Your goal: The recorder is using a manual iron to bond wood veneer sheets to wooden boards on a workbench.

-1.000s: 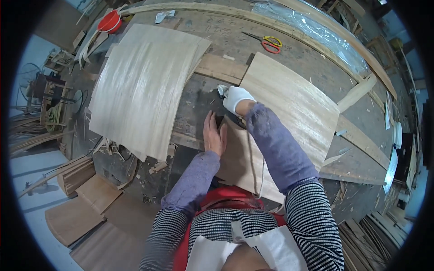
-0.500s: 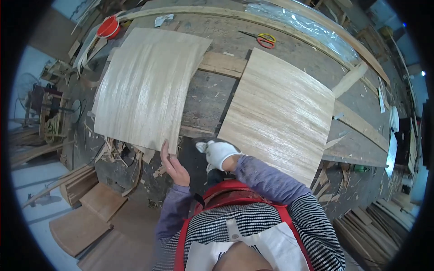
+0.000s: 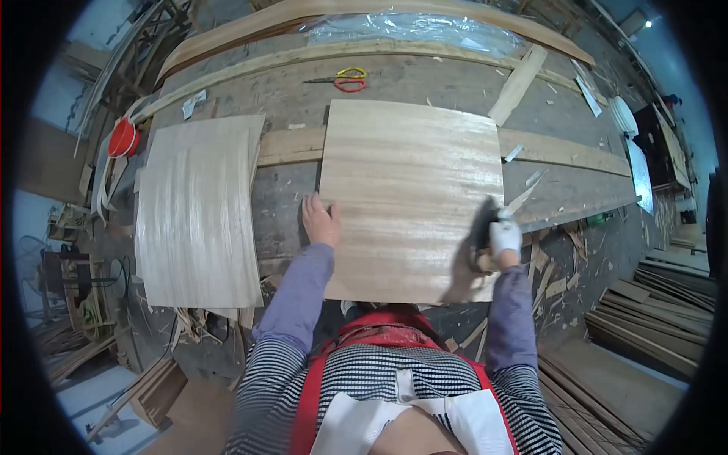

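Observation:
A square wood veneer sheet [image 3: 413, 201] with grain running sideways lies flat in front of me. My left hand [image 3: 321, 221], bare, rests on its left edge with the fingers stretched out and holds nothing. My right hand [image 3: 504, 236], in a white glove, is at the sheet's right edge, closed round a dark hand tool [image 3: 483, 229]. Motion blur and shadow hide the tool's exact kind; a tan part shows below it. To the left lies a slightly curled stack of veneer sheets [image 3: 197, 220], apart from both hands.
Scissors [image 3: 349, 80] with red and yellow handles lie beyond the sheet on the workbench [image 3: 284, 205]. A red bucket [image 3: 123, 138] stands at the far left. Wooden strips [image 3: 565, 152] and clear plastic film [image 3: 417, 34] are at the back. Offcuts [image 3: 550, 284] litter the right side.
The view has turned rightward. My left hand has moved from beside the left stack to the right sheet's left edge. My right hand has swung from the near middle to that sheet's right edge.

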### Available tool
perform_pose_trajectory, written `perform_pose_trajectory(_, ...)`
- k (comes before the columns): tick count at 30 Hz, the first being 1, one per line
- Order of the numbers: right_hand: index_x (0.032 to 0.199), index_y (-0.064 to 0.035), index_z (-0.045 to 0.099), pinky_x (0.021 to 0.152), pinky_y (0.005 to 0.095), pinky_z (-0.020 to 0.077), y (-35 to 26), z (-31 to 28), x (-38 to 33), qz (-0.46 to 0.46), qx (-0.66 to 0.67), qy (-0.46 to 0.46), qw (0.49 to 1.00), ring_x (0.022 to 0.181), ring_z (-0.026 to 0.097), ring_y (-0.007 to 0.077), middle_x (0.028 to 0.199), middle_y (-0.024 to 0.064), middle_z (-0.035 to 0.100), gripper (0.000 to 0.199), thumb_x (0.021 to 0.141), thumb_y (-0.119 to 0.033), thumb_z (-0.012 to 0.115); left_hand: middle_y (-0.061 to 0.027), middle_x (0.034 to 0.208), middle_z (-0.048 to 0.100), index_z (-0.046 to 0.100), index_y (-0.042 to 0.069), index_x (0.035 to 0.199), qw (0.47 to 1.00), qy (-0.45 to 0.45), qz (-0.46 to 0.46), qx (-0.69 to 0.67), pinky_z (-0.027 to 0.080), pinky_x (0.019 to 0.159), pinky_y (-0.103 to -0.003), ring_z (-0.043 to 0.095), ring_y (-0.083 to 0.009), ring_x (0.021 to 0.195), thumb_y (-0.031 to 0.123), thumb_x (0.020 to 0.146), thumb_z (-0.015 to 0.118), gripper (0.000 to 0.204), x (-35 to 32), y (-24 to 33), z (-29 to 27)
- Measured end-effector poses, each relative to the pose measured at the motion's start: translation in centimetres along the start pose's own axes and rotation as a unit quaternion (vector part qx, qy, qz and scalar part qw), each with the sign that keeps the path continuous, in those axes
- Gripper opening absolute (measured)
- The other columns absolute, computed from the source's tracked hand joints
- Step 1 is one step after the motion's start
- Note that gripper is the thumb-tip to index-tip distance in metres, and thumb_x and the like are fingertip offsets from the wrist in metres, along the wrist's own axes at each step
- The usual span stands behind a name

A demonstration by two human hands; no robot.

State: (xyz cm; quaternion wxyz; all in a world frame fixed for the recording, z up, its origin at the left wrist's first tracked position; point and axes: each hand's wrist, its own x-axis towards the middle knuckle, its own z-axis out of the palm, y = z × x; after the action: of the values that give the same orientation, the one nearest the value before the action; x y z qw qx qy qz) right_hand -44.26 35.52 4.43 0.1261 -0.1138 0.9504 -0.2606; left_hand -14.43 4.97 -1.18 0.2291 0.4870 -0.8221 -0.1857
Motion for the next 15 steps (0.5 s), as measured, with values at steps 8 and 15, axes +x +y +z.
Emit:
perform_pose_trajectory(8,0.08,-0.0028,0.058,0.041,0.0417,0.0447,-10.5,3.8,1.7,0.166,0.199,-0.05,0.965,0.05,0.059,0.0268,0.062,0.0126,0.056,0.013,0.08,-0.014,0.051,-0.0247,0.138,0.043,0.038,-0.008,0.134,0.996,-0.004,-0.01,0.086,0.026,0.112,-0.046,0.032,-0.038,0.135,0.034,0.091,0.057,0.063,0.5,-0.5,-0.5)
perform_pose_trajectory(15,0.104,-0.0057,0.068,0.088,0.0479,0.05,-34.1,15.8,1.0,-0.223,0.005,-0.23,0.947,0.101,0.063,0.0406,0.102,0.0244,0.066,0.033,0.09,-0.024,0.045,-0.0247,0.14,0.041,0.037,-0.008,0.134,0.996,-0.026,-0.011,0.084,0.025,0.113,-0.046,0.031,-0.0388,0.136,0.033,0.091,0.057,0.063,0.9,0.4,0.2)
